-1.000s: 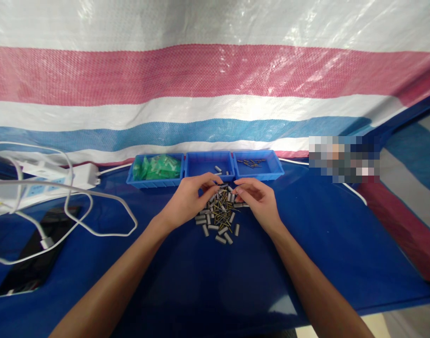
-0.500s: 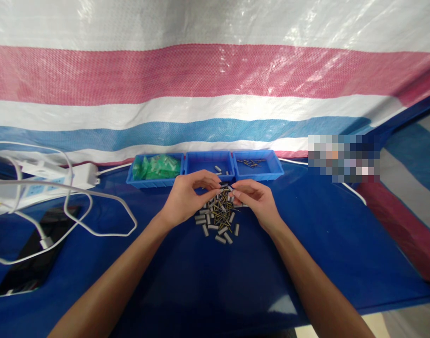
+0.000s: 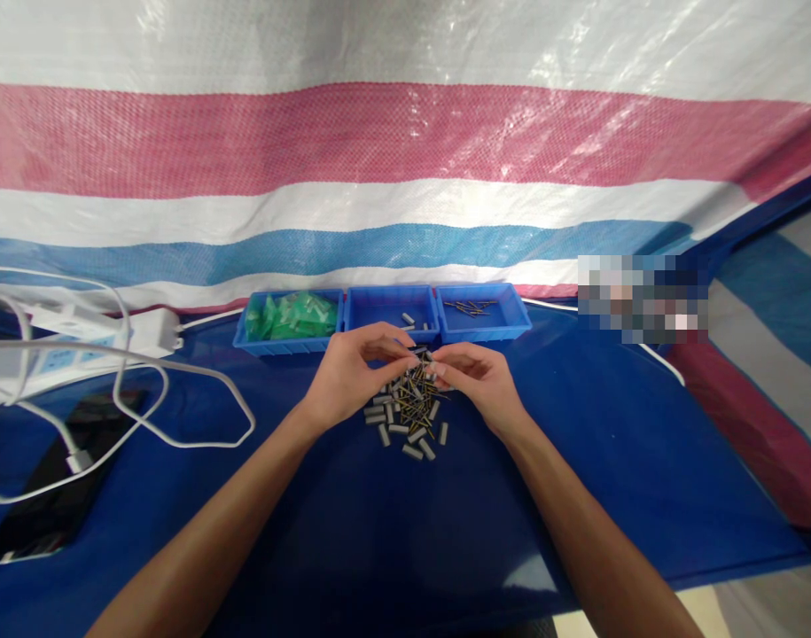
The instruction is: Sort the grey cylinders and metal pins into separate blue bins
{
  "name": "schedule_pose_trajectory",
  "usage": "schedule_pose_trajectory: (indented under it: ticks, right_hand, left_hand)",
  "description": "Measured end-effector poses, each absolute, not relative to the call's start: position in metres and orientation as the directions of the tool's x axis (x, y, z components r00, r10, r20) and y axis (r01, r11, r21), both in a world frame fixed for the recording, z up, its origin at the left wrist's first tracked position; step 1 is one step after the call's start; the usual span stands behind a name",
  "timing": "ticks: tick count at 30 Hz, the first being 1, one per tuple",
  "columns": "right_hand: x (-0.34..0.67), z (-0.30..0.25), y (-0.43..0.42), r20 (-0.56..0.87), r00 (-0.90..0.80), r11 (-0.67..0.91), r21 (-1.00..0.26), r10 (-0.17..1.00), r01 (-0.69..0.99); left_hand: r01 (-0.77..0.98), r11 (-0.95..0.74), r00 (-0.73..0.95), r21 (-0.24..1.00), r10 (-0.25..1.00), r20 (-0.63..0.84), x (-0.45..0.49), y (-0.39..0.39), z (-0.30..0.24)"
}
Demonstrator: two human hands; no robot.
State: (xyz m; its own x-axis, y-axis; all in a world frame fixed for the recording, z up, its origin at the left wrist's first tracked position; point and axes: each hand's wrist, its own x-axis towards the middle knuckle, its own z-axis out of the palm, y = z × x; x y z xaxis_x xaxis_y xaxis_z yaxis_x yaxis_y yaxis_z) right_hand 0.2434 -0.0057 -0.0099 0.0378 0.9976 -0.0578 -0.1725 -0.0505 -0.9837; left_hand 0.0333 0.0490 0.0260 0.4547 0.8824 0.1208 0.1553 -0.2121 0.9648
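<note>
My left hand (image 3: 353, 372) and my right hand (image 3: 479, 379) meet fingertip to fingertip over a small pile. Thumb and forefinger are pinched together on each hand; whatever small piece sits between them is too small to make out. Under the fingers lie thin brass-coloured pieces like screws or drill bits (image 3: 415, 409), heaped in the middle. Short grey cylinders (image 3: 412, 451) are scattered around and among them, mostly toward the near and left side. The fingers hide the far part of the pile.
Behind the pile stand three blue bins: the left bin (image 3: 240, 335) with green plastic bags, the middle bin (image 3: 371, 306) with a few grey cylinders, the right bin (image 3: 511, 312) with thin pieces. A phone (image 3: 66, 470), white cables (image 3: 198, 443) and a power strip (image 3: 156, 332) lie left.
My right hand has moved slightly left, bringing its fingertips up to those of my left hand. The left hand and the pile look much the same; the whole view has shifted slightly.
</note>
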Motion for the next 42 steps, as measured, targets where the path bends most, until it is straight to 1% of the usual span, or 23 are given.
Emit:
schedule_pose_trajectory:
  ticks: [5, 7, 8, 10, 12, 15, 17, 19, 21, 28, 32, 38, 42]
  right_hand:
    - [0.244, -0.012, -0.006, -0.048, 0.035, -0.041, -0.986, 0.998, -0.16]
    - [0.244, -0.012, -0.006, -0.052, 0.043, -0.044, -0.986, 0.998, -0.161]
    - [0.245, -0.013, -0.006, -0.05, 0.056, -0.04, -0.987, 0.997, -0.156]
    - [0.246, -0.013, -0.005, -0.031, 0.116, -0.015, -0.991, 0.993, -0.132]
    - [0.248, -0.013, -0.003, 0.017, 0.227, 0.039, -0.995, 0.974, -0.094]
    - [0.254, -0.015, 0.0, 0.11, 0.418, 0.133, -0.991, 0.902, -0.026]
    - [0.258, -0.016, 0.001, 0.156, 0.478, 0.168, -0.986, 0.864, 0.017]
    - [0.261, -0.018, 0.002, 0.182, 0.484, 0.184, -0.982, 0.856, 0.044]
    - [0.262, -0.019, 0.002, 0.187, 0.471, 0.189, -0.981, 0.862, 0.045]
    - [0.254, -0.017, 0.0, 0.136, 0.412, 0.156, -0.988, 0.901, -0.015]
    - [0.252, -0.017, -0.001, 0.129, 0.375, 0.146, -0.989, 0.918, -0.018]
    - [0.251, -0.018, 0.0, 0.132, 0.365, 0.155, -0.987, 0.922, -0.036]
    - [0.251, -0.019, 0.0, 0.132, 0.363, 0.158, -0.986, 0.923, -0.044]
  left_hand:
    - [0.133, -0.161, 0.504, 0.978, 0.861, 0.073, 0.036, 0.046, 0.026]
    - [0.191, -0.202, 0.511, 0.961, 0.856, 0.078, 0.035, 0.048, 0.026]
    - [0.247, -0.251, 0.515, 0.936, 0.852, 0.093, 0.033, 0.05, 0.026]
    - [0.39, -0.391, 0.539, 0.834, 0.831, 0.138, 0.029, 0.055, 0.024]
    - [0.498, -0.531, 0.589, 0.686, 0.787, 0.181, 0.025, 0.059, 0.021]
    - [0.546, -0.655, 0.683, 0.523, 0.709, 0.174, 0.021, 0.062, 0.016]
    - [0.56, -0.696, 0.729, 0.449, 0.672, 0.131, 0.022, 0.061, 0.013]
    - [0.579, -0.717, 0.752, 0.389, 0.653, 0.084, 0.023, 0.059, 0.012]
    - [0.593, -0.723, 0.762, 0.354, 0.647, 0.045, 0.023, 0.058, 0.012]
    - [0.639, -0.711, 0.742, 0.294, 0.67, 0.008, 0.017, 0.06, 0.011]
    - [0.647, -0.721, 0.738, 0.25, 0.674, 0.036, 0.018, 0.062, 0.009]
    - [0.655, -0.735, 0.738, 0.175, 0.672, 0.058, 0.021, 0.062, 0.011]
    - [0.66, -0.736, 0.724, 0.151, 0.676, 0.136, 0.02, 0.062, 0.012]
